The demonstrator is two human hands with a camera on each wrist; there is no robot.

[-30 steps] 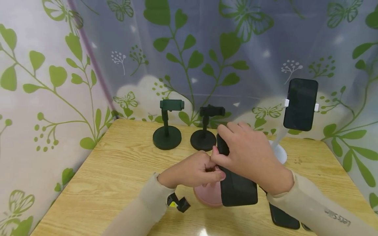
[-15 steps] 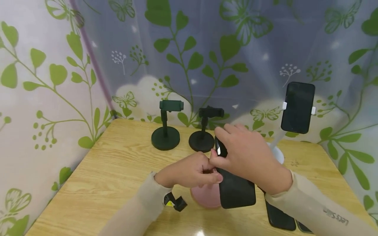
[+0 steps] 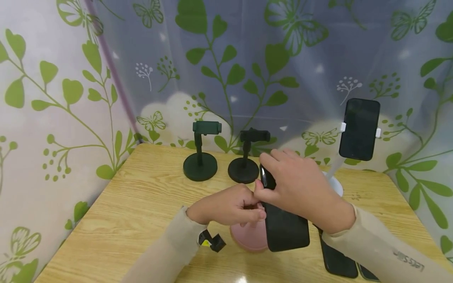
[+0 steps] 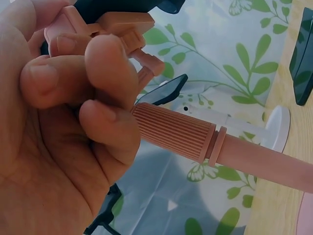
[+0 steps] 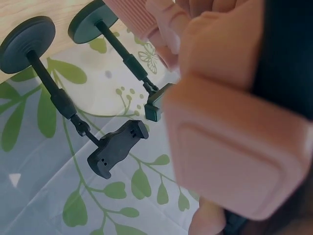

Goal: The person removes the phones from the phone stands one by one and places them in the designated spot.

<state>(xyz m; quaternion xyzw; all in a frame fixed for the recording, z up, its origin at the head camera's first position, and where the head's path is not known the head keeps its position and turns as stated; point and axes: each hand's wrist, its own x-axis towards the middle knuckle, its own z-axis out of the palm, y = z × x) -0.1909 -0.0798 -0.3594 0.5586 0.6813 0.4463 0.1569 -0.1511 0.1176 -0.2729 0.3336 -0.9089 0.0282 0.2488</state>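
A dark smartphone (image 3: 287, 232) stands tilted over the pink base of a phone stand (image 3: 247, 237). My right hand (image 3: 299, 184) reaches across the phone's upper part and grips it, fingers bent over its far left edge. Beside the phone's left edge, my left hand (image 3: 230, 206) holds the stand's pink holder with curled fingers. The left wrist view shows those fingers close up, above the stand's ribbed pink collar (image 4: 173, 129). Filling much of the right wrist view is the pink holder's end piece (image 5: 234, 152), against the dark phone (image 5: 288, 58).
Behind stand a green phone stand (image 3: 199, 165) and a black phone stand (image 3: 244, 169). At the right, a white stand (image 3: 334, 181) bears an upright phone (image 3: 360, 129). More phones (image 3: 337, 255) lie by my right sleeve. A patterned cloth hangs behind the table (image 3: 141, 196).
Both hands keep nearly the same hold and place. A bright reflection has appeared on the phone's upper part; the whole head view shifts slightly.
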